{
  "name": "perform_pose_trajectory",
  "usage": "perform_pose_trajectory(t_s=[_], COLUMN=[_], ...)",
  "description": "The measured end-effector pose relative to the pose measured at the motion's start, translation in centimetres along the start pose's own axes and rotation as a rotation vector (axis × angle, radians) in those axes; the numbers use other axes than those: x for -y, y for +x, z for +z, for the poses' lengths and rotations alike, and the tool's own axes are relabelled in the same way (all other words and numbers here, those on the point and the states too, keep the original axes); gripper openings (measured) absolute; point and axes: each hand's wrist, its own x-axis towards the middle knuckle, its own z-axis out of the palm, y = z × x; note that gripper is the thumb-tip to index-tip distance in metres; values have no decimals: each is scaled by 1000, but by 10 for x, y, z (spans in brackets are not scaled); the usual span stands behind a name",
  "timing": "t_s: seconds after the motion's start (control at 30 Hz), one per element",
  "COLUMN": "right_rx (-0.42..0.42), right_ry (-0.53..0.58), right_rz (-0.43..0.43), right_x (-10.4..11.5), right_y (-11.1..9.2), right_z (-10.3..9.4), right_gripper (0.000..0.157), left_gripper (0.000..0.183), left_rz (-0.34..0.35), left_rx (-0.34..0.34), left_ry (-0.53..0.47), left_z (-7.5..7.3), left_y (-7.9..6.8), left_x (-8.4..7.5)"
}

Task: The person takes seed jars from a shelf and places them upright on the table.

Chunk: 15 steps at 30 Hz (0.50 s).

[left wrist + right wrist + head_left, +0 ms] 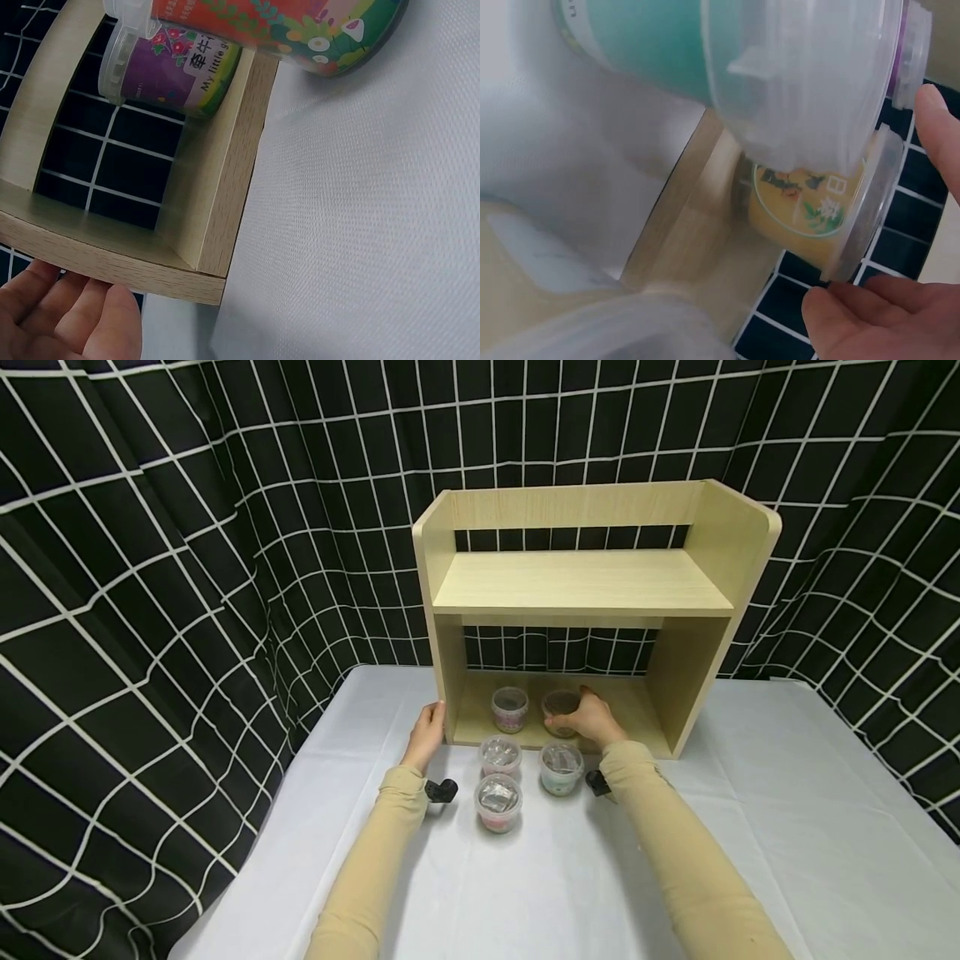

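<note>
Within the lower compartment of a wooden shelf (585, 583), my right hand (594, 718) spreads around a lidded plastic tub (561, 702). Its yellow label (802, 202) shows in the right wrist view; the thumb appears apart from the lid, and the other fingers lie close to the lid's edge. This tub stands upright on the bottom board. My left hand (426, 735) rests its fingers against the outside of the left side panel (112, 270). A purple-labelled tub (510, 710) stands to the left in the same compartment.
In front of the shelf, on the white tablecloth (570, 893), stand a teal-labelled tub (561, 768), a pinkish tub (500, 756) and another pinkish tub (498, 804) nearer me. Black curtains with white grid lines (360, 510) surround the table.
</note>
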Motion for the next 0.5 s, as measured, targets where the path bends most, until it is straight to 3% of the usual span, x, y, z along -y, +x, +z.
perform_pose_trajectory(t_s=[0.5], right_rx=[11], right_ry=[-77], right_rz=[27], right_x=[-5], right_y=[8], right_z=[3], right_gripper=[101], left_gripper=[61], left_rz=[10], left_rx=[11], left_ry=[-3], left_z=[0], left_y=[3], left_x=[2])
